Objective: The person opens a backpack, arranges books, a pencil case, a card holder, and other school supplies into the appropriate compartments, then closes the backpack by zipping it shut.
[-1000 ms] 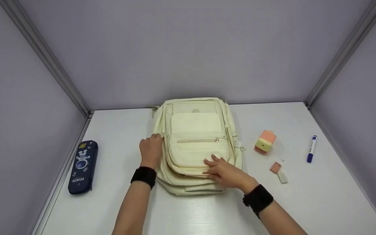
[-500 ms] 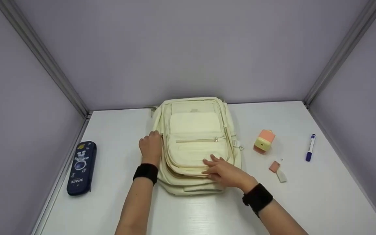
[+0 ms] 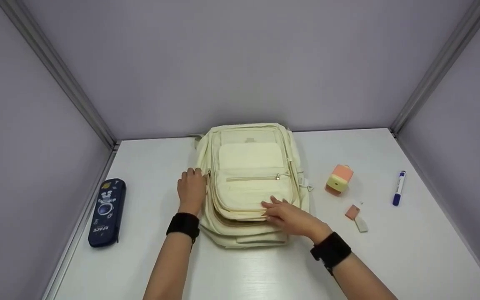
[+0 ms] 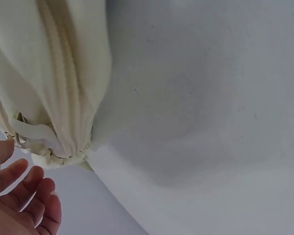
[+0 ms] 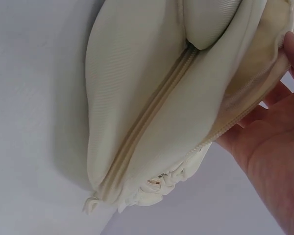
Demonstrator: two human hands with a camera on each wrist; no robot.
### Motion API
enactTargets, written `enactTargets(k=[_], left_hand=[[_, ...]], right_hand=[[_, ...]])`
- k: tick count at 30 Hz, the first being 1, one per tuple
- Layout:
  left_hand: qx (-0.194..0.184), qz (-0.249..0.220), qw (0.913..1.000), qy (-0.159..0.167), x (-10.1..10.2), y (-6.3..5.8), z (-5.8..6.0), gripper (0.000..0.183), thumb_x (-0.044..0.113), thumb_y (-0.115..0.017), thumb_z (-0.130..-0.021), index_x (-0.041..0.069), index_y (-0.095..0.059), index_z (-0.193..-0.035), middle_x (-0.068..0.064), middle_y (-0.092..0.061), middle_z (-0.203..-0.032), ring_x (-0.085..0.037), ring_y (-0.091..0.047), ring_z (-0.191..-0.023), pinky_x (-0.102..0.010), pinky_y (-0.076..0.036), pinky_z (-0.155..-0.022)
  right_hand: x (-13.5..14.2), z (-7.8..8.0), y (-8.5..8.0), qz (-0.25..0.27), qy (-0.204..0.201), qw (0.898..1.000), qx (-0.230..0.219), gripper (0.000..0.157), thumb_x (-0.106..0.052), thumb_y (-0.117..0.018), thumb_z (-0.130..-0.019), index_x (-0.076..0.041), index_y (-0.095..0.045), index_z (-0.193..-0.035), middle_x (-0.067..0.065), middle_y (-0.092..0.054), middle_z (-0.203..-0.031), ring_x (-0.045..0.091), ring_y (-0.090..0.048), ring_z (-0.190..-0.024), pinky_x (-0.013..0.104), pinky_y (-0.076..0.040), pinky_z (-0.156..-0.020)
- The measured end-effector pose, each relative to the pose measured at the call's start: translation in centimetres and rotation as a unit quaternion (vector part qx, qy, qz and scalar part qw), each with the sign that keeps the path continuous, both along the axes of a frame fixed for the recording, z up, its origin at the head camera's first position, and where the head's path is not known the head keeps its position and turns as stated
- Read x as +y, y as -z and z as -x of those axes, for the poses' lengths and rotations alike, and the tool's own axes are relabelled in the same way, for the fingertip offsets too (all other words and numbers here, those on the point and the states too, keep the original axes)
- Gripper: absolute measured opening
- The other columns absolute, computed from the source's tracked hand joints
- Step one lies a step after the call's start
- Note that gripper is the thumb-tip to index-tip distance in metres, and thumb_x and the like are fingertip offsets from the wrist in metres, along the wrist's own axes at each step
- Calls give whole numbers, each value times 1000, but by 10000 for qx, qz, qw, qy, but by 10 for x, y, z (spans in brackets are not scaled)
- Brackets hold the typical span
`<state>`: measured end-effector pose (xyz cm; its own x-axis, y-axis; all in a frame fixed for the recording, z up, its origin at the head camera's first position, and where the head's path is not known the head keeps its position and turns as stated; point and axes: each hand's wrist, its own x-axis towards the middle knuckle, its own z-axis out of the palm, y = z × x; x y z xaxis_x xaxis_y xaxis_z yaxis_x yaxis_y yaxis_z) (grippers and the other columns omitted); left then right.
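Observation:
A cream backpack lies on the white table with its front pocket unzipped along the lower edge. My left hand is at the backpack's left side, by the end of the opened zip. In the left wrist view its fingers are loosely bent with nothing between them, and the thumb tip lies close to a zipper pull. My right hand pinches the loose lower edge of the front pocket. In the right wrist view, the thumb is on the pocket's inner side and the fingers are behind it.
A dark blue pencil case lies far left. Right of the backpack are an orange and yellow pencil sharpener, a small eraser beside a whitish piece, and a blue-capped marker. Panels enclose the table.
The left hand's fingers have loosened from a fist and now lie straighter beside the zip. The right hand stays on the pocket edge, its fingers slightly shifted.

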<state>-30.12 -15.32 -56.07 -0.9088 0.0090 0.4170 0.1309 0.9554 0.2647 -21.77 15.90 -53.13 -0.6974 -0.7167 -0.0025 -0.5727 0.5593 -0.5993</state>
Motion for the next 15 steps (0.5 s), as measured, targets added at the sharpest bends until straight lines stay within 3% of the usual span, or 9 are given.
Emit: enactTargets(k=[3, 7, 10, 13, 15], left_hand=[[-209, -110, 9994, 243, 4, -7, -5, 25, 19, -63, -98, -3, -64, -110, -20, -59, -100, -38, -58, -93, -50, -49, -73], [-343, -303, 9939, 1002, 12, -18, -17, 24, 20, -56, -102, 2, -64, -115, -17, -59, -111, -35, -56, -107, -50, -47, -86], [-339, -535, 9809, 1838, 20, -26, -29, 25, 24, -54, -103, 6, -67, -113, -13, -60, -114, -32, -56, -111, -47, -45, -93], [-381, -752, 9613, 2624, 26, -34, -41, 30, 30, -49, -105, 9, -69, -113, -10, -62, -114, -28, -57, -111, -43, -45, -95], [-433, -813, 9501, 2982, 30, -38, -48, 36, 34, -44, -106, 9, -68, -115, -9, -62, -116, -26, -57, -112, -42, -45, -95]], right_hand=[[0, 2, -4, 37, 63, 10000, -18, 22, -18, -50, -104, -7, -68, -111, 18, -46, -146, 42, -28, -140, 59, -19, -112], [1, 6, -11, 40, 184, 9998, 26, 31, -21, -48, -105, -4, -62, -127, 16, -53, -140, 38, -37, -137, 52, -28, -111], [1, 9, -18, 190, 249, 9995, 100, 33, -19, -48, -105, -3, -61, -131, 13, -61, -129, 33, -52, -126, 46, -40, -103], [0, 13, -27, 321, 312, 9988, 191, 27, -18, -50, -104, -4, -65, -123, 8, -67, -116, 25, -61, -111, 43, -47, -94], [-1, 16, -33, 354, 333, 9985, 235, 23, -18, -51, -104, -6, -67, -116, 4, -67, -107, 19, -63, -101, 42, -49, -88]])
